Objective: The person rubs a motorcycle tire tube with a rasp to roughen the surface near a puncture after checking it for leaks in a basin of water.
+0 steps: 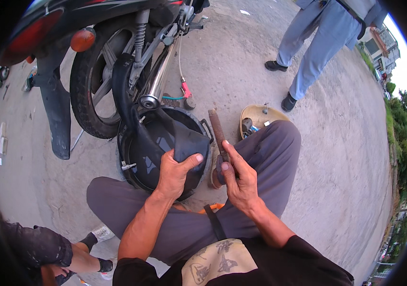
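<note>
My left hand (172,174) is closed on a black rubber inner tube (188,143), its thumb lying across the rubber. The tube drapes over a round black basin (203,125) that holds dark liquid, and one length of it runs up beside the motorcycle's rear wheel. Between the thumb and fingers of my right hand (239,183) is a rusty brown file-like bar (216,126), pointing up and away, just right of the tube. The bar's lower end is hidden by my fingers. A metal valve stem (142,119) shows on the tube.
A motorcycle rear wheel (82,90) and exhaust pipe (151,100) stand at the far left. A red air nozzle (185,88) lies beyond the basin. A pale tray (272,113) holds small parts beside my right knee. One person (313,52) stands far right; another (46,248) is near left.
</note>
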